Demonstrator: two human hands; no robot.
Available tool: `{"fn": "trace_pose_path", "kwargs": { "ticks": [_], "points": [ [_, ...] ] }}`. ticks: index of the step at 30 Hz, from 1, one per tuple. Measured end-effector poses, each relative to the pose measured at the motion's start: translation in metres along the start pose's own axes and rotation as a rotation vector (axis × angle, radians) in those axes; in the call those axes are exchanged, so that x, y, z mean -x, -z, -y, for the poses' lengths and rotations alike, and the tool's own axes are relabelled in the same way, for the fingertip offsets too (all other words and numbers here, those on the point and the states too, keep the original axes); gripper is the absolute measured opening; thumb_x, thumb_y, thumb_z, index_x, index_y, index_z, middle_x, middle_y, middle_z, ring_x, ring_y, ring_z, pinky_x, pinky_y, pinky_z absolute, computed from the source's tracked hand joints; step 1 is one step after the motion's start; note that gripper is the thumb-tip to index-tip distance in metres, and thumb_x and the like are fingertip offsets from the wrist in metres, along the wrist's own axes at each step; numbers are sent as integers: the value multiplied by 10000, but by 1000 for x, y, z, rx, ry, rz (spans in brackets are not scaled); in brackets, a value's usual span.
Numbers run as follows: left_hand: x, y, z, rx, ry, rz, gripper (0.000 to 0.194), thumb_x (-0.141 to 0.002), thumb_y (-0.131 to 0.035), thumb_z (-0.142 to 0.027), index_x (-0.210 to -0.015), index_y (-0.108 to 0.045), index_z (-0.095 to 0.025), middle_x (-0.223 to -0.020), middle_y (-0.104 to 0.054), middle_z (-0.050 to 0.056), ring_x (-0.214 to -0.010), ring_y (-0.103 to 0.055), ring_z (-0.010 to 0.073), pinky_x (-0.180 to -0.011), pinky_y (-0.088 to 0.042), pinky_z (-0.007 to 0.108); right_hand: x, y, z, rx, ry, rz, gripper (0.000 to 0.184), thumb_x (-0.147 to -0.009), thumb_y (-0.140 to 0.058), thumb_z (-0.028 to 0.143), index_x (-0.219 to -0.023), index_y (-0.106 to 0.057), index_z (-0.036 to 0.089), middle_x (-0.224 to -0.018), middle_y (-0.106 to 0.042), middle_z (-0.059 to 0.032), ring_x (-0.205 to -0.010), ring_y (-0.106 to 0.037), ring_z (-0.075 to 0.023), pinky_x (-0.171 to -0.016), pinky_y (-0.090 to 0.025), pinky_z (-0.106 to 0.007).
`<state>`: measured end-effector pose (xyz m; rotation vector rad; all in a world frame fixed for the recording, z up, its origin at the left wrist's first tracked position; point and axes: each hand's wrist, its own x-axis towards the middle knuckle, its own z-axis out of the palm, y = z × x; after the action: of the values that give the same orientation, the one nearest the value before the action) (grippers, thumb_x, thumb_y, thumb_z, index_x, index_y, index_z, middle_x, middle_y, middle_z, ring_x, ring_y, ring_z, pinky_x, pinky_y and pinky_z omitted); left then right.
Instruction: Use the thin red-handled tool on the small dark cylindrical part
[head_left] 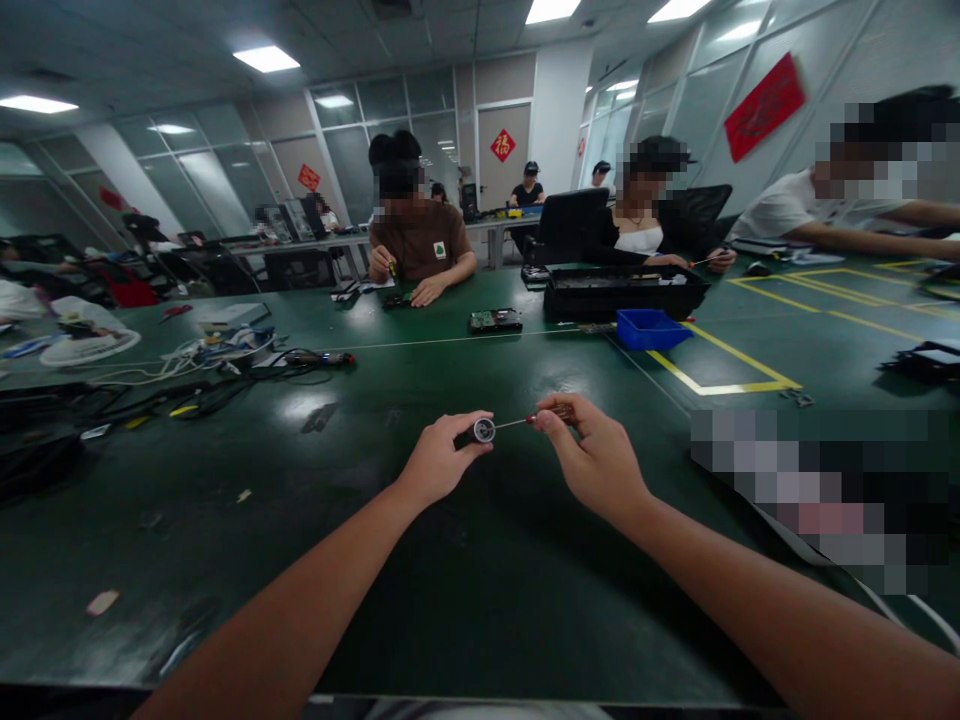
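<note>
Between the thumb and fingers of my left hand (440, 455) is a small dark cylindrical part (484, 431), its round grey-rimmed end turned toward the right and toward me. I cannot make out its exact kind. My right hand (596, 450) is closed around the handle of a screwdriver (514, 422), whose thin metal shaft points left. The tip reaches the rim of the round end; whether it sits in a screw is too small to tell. Both hands are held above the green tabletop (465, 620).
Cables (225, 350) and tools lie at the left. Beyond my hands are a circuit-board device (495, 320), a blue bin (651, 328) and a long black tray (622, 295). A person in a brown shirt (424, 240) works opposite; others sit to the right. A blurred-out item (817, 490) lies at my right.
</note>
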<state>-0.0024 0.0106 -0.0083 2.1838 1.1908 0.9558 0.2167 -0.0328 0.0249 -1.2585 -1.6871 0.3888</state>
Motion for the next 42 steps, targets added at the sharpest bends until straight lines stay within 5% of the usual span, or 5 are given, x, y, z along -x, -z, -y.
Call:
{"fn": "trace_pose_path", "kwargs": {
  "ticks": [12, 25, 34, 38, 42],
  "points": [
    [1, 2, -2, -43, -20, -12, 393, -844, -737, -268, -1229, -667, -303, -1182, -713, 9, -1078, -616, 232, -957, -447, 411, -2, 4, 1, 164, 20, -45, 348, -894, -625, 519, -749, -673, 207, -653, -672, -6, -571, -607, -158, -542, -419, -280],
    [0, 0, 0, -53, -26, -11, 396, -844, -736, -279, -1234, -667, -291, -1167, -716, 25, -1079, -613, 239, -961, -442, 416, 3, 6, 4, 149, 241, 68, 161, -931, -614, 333, -1007, -685, 210, -869, -751, -35, -768, -707, -185, -702, -525, -309],
    [1, 3, -5, -72, 12, -19, 399, -852, -720, -269, -1246, -657, -286, -1188, -709, 34, -1094, -608, 247, -973, -438, 430, 1, 8, 6, 46, 102, 219, 199, -970, -502, 332, -1102, -618, 238, -925, -741, -40, -837, -701, -214, -735, -526, -355],
    [1, 2, -9, -95, 2, 7, 381, -852, -722, -285, -1230, -667, -283, -1173, -715, 35, -1087, -609, 249, -995, -423, 444, 0, 6, 5, 91, 46, 160, 269, -995, -451, 412, -972, -654, 237, -751, -691, -12, -650, -644, -186, -609, -458, -321],
    [1, 1, -11, -119, 4, 8, 382, -834, -740, -290, -1211, -676, -290, -1140, -722, 29, -1057, -614, 253, -1026, -400, 465, 1, 1, 1, -18, -19, 51, 230, -979, -482, 369, -1100, -595, 210, -827, -692, -32, -700, -641, -188, -636, -463, -323]
  ]
}}
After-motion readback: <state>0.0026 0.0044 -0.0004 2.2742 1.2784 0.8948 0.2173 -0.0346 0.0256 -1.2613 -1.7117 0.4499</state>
